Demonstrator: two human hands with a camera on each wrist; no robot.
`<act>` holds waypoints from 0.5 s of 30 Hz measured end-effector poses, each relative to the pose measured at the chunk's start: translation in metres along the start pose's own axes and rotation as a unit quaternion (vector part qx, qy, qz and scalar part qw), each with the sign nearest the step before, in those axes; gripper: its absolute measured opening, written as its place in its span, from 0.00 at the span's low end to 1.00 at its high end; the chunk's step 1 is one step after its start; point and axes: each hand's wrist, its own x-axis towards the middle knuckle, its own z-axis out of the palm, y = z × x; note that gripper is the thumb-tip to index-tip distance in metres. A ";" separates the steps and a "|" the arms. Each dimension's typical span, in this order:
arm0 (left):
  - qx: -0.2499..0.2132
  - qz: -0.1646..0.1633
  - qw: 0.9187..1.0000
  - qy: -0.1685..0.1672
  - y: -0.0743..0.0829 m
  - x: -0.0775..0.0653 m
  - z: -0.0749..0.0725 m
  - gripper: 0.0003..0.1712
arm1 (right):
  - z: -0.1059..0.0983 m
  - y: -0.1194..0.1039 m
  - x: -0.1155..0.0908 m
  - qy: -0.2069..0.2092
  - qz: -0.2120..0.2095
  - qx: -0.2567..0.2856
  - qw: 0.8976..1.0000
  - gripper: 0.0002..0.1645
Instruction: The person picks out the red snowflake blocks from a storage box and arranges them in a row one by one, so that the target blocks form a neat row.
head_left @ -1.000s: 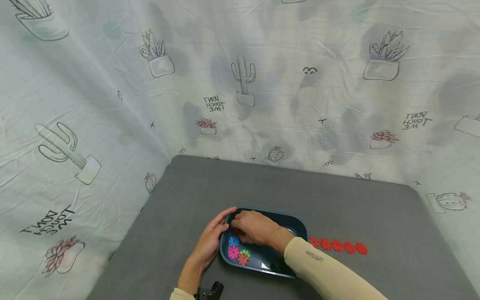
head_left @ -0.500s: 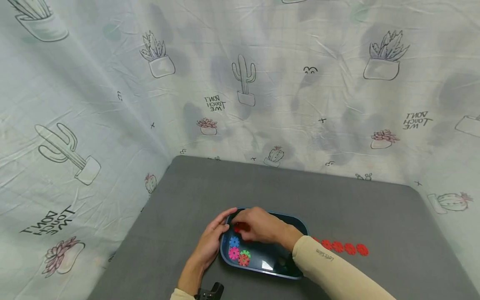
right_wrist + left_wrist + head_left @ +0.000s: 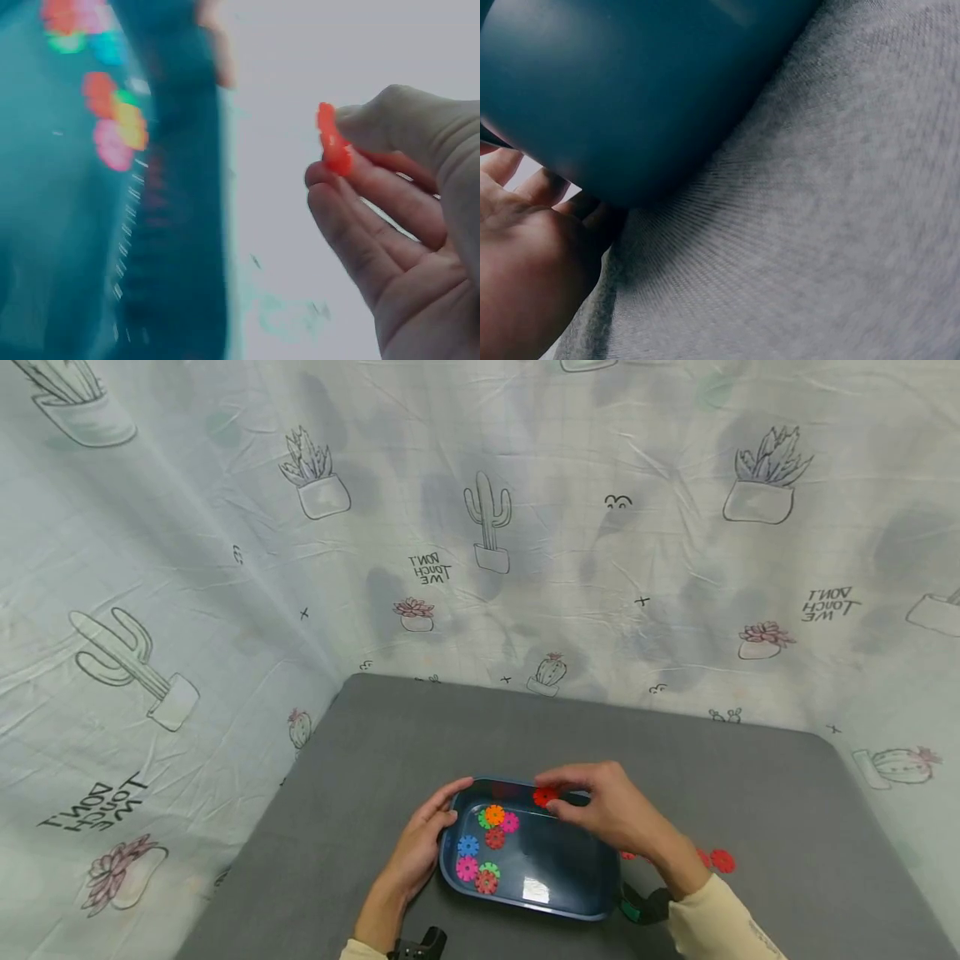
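A dark blue tray [image 3: 540, 908] lies on the table with several small notched plastic discs inside. My left hand [image 3: 420, 839] holds the tray's left end, thumb by the rim and fingers along the outer wall; the left wrist view shows the fingers [image 3: 544, 187] against that wall. My right hand [image 3: 618, 806] pinches a red notched disc [image 3: 544, 797] between thumb and fingers over the tray's far right part. This red disc [image 3: 334, 142] stands edge-on in the right wrist view. Right of the tray lies a row of red discs [image 3: 722, 861], partly hidden by my right hand and wrist.
In the tray's left part sit an orange disc [image 3: 494, 814], a blue disc [image 3: 468, 846], a pink disc [image 3: 467, 868] and others in red and green. The grey tabletop [image 3: 420, 718] ends at a cactus-print cloth [image 3: 555, 610] behind.
My right hand has lifted a red disc from the tray's far left corner and moved right with it. Discs there now show. My left hand has stayed at the tray.
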 end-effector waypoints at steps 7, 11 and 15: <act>0.008 -0.006 1.000 0.001 0.001 0.001 0.002 0.32 | -0.032 0.021 -0.078 0.137 0.103 0.001 0.985 0.19; 0.001 -0.012 1.000 -0.001 0.002 0.000 0.003 0.32 | -0.046 0.037 -0.114 0.193 0.142 -0.006 0.971 0.20; -0.014 -0.013 1.000 -0.005 0.002 0.000 0.005 0.32 | -0.058 0.054 -0.145 0.246 0.166 -0.034 0.954 0.21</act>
